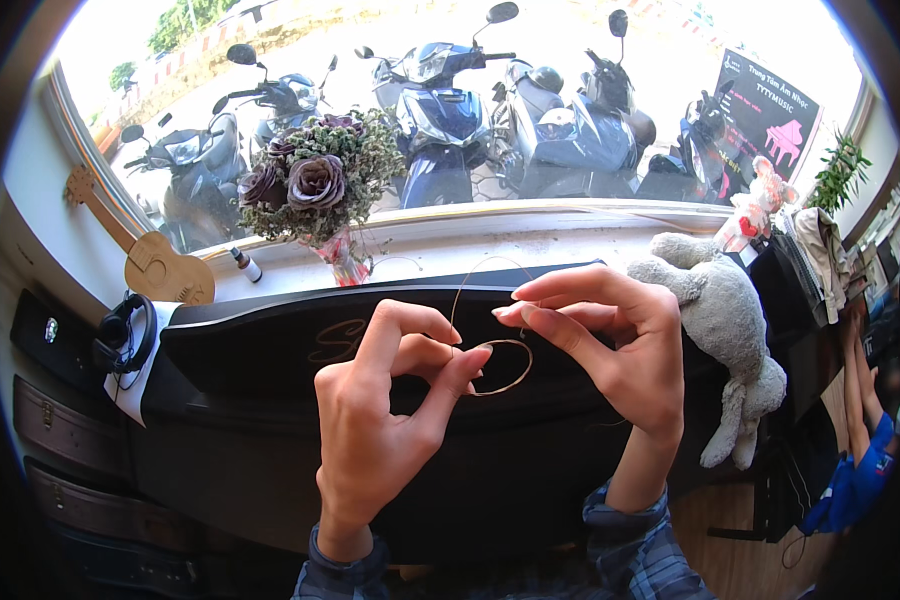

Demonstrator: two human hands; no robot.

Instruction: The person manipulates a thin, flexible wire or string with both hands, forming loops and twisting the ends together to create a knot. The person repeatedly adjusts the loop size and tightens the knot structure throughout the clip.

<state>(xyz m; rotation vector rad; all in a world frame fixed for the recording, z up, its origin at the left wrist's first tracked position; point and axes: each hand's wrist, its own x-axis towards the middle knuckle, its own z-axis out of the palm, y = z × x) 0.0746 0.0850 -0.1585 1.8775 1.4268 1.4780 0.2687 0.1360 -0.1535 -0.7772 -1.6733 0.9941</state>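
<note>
My left hand [390, 405] pinches the lower left of a thin coiled string or wire [529, 366] between thumb and fingers. The string forms a small bronze-coloured ring to the right of those fingertips, and a thin loop of it arches up above them. At the right, my right hand [615, 337] has thumb and fingertips brought together near the top of the ring, on a thin end of the string. Both hands are held over a black case or cover [270, 375] with partly hidden lettering.
Beyond the black surface, a bouquet of dried roses [315, 182], a small bottle [247, 265] and a grey plush toy [727, 315] lie near the windowsill [457, 232]. Headphones [125, 334] and a ukulele-shaped wooden piece [166, 270] are left. A person in blue [859, 465] is at right.
</note>
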